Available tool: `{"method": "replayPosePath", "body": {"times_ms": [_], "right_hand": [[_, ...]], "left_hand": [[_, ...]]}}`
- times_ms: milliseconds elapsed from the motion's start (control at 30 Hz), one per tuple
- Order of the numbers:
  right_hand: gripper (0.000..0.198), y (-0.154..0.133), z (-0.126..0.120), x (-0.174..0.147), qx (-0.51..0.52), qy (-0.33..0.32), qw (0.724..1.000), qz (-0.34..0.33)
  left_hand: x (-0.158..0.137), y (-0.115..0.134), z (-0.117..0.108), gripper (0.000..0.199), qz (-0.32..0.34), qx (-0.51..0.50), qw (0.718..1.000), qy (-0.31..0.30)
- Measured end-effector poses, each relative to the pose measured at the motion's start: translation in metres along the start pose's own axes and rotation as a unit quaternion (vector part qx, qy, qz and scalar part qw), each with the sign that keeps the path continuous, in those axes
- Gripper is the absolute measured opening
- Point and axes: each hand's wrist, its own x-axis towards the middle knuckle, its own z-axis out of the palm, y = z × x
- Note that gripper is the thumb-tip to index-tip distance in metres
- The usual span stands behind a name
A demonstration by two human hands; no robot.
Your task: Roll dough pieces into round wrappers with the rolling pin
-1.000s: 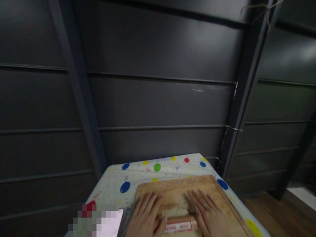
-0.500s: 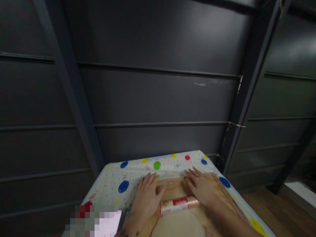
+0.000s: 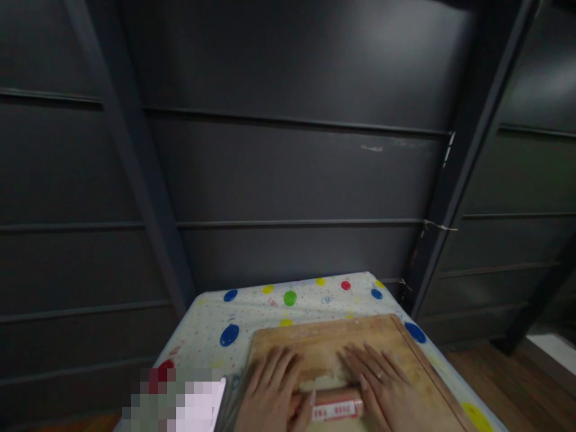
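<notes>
The head view has a sheet of pale dough (image 3: 337, 425) nearest, at the bottom edge of the frame, right of centre, with another strip showing just beyond the rolling pin (image 3: 335, 410). The pin lies on the dough at the lower centre-right, its long axis running left to right, nearly level and tipped slightly up towards the right; its ends go under the hands. The left hand (image 3: 267, 396) rests over the left end and the right hand (image 3: 389, 390) over the right, both with fingers spread forward, pressing from above rather than clenched round the wood. Blur and the frame's lower edge make it hard to tell how firmly the palms bear down.

The step in hand looks to be flattening the dough; the next move seems to call for even pressure from both palms, with the pin kept square across the sheet.

Under all this is a wooden board (image 3: 324, 342), with a phone (image 3: 216, 403) at lower left. The spotted tablecloth (image 3: 261, 306) spreads beyond, up to a dark panelled wall (image 3: 292, 174) filling the upper frame.
</notes>
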Motion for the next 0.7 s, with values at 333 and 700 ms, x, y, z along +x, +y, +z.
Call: {"method": "replayPosePath", "body": {"times_ms": [333, 700], "right_hand": [[0.045, 0.007, -0.017, 0.074, 0.001, -0.035, 0.995, 0.09], [0.047, 0.003, 0.006, 0.002, 0.002, 0.008, 1.0, 0.002]], "left_hand": [[0.061, -0.014, 0.008, 0.04, -0.132, -0.035, 0.98, -0.146], [-0.003, 0.009, 0.007, 0.059, -0.033, 0.028, 0.999, -0.004]]}}
